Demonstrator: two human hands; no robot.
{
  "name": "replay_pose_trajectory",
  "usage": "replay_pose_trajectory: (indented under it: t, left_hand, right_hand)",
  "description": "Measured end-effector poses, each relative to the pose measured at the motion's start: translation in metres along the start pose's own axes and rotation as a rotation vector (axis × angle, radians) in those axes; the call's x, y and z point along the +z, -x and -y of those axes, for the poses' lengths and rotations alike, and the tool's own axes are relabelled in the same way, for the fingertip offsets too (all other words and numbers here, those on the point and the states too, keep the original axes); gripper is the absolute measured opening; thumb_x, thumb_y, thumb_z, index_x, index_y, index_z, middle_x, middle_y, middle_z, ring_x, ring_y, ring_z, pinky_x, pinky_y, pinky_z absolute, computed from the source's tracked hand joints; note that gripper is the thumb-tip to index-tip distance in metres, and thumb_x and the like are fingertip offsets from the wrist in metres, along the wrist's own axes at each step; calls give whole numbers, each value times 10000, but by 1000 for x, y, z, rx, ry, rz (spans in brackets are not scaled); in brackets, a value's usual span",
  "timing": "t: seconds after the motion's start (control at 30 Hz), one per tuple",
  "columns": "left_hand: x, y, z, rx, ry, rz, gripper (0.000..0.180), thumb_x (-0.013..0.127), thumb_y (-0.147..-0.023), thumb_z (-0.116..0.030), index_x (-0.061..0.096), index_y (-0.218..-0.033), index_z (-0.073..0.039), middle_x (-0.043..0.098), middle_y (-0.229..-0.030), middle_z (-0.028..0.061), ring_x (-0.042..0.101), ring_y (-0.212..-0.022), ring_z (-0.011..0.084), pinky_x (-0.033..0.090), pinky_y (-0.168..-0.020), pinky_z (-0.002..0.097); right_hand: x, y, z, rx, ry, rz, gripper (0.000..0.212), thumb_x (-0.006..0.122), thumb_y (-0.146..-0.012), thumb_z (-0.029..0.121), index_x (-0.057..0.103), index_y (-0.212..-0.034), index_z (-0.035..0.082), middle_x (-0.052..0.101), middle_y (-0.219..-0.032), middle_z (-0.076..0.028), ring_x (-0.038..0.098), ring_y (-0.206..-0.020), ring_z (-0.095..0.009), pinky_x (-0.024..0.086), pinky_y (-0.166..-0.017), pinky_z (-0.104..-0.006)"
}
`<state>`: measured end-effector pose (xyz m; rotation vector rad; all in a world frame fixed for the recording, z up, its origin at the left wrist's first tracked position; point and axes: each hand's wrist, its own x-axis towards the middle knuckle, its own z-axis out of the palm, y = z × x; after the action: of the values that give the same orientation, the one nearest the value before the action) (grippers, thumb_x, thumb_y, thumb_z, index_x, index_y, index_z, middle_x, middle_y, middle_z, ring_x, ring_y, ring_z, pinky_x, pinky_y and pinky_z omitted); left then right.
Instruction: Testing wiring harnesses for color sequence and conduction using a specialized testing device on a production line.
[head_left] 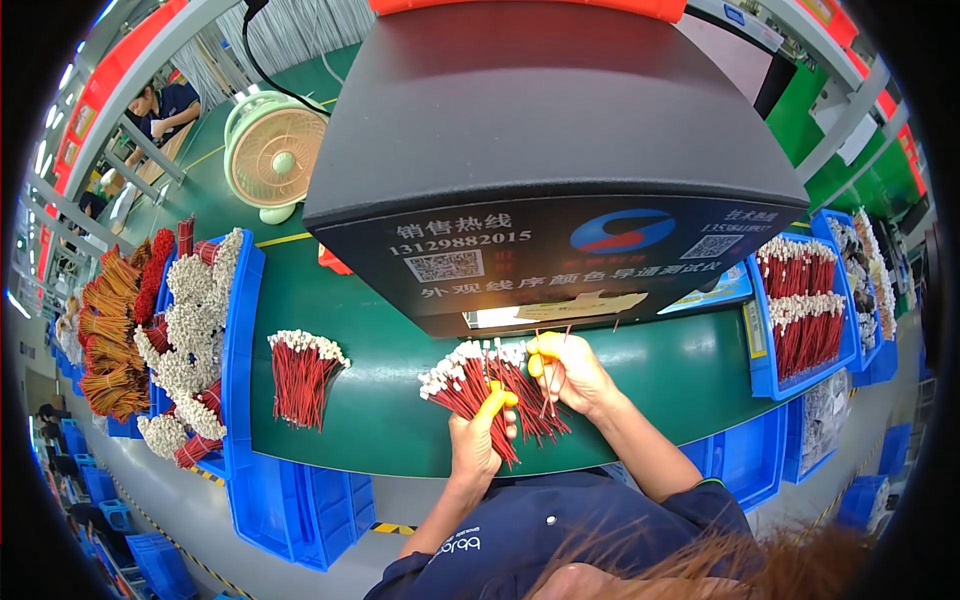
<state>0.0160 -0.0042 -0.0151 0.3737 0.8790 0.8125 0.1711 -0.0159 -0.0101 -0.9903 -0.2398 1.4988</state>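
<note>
My left hand (478, 430), with yellow finger covers, is closed around a bundle of thin red wires with white connectors (455, 380), fanned out over the table edge. Beside it lies a second cluster of the same red wires (522, 385), partly between my hands. My right hand (572, 372), also with yellow finger covers, pinches at least one red wire just in front of the dark box-shaped machine (550, 230). Its fingertips partly hide what they grip. Further left, a separate pile of red wires (303, 385) rests on the green table (390, 350), white connectors pointing away from me.
A blue bin (240, 350) with bundled wires stands at the left, beside orange wire bundles (112, 330). To the right, a blue tray (765, 375) holds red wire bundles. A fan (275, 158) stands behind on the left. Another person (170, 105) works at the far left.
</note>
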Motion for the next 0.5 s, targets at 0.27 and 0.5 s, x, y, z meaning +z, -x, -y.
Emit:
replay_pose_trajectory:
  t: [0.27, 0.5]
  left_hand:
    - [1, -3, 3, -5, -22, 22, 168, 563, -781, -49, 519, -942, -26, 580, -738, 91, 525, -545, 123, 410, -396, 213]
    - [3, 1, 3, 81, -136, 75, 172, 516, -813, -89, 505, -953, 11, 599, -742, 118, 519, -521, 120, 376, -372, 209]
  right_hand:
    - [7, 5, -11, -82, 386, -56, 139, 487, -831, 160, 494, -811, 23, 506, -549, -47, 409, -335, -81, 353, -301, -210]
    - [15, 7, -4, -193, 565, -149, 248, 501, -818, 199, 539, -665, 8, 410, -385, -11, 357, -290, -79, 279, -298, -214]
